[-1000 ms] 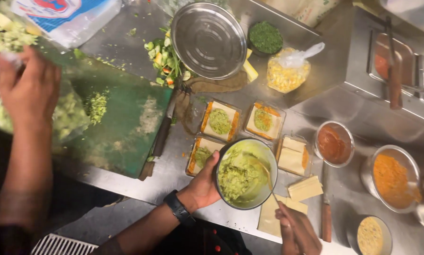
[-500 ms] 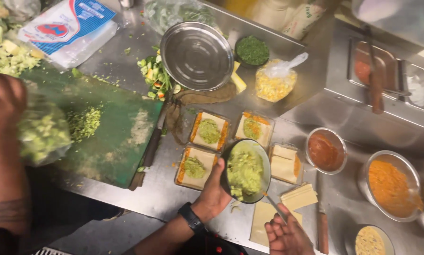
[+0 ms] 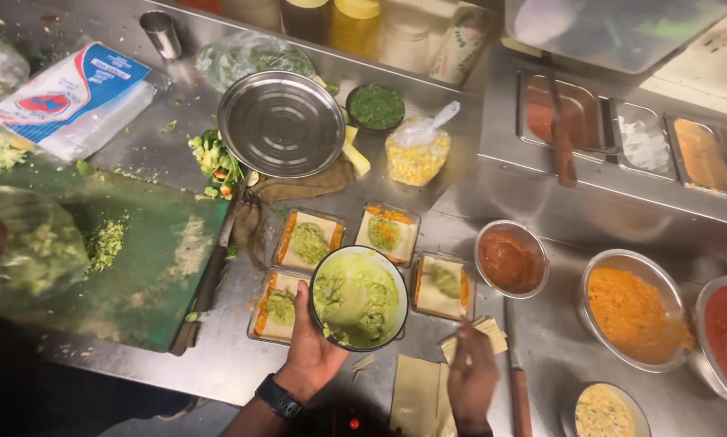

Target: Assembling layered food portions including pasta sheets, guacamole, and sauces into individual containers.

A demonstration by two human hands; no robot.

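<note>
my left hand (image 3: 315,344) grips green-mash bowl (image 3: 358,297), unmoved; right hand (image 3: 472,374) now nearer 12 o'clock, grasp unclear, blurred.

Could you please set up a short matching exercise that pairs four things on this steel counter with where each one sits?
Things:
1. bowl of green filling
2. empty steel plate
3. green cutting board
4. bowl of orange powder

Places:
A. far left of the counter
B. held in the left hand
C. right of the red sauce bowl
D. behind the bread slices

Pairs: 1-B, 2-D, 3-A, 4-C
</note>
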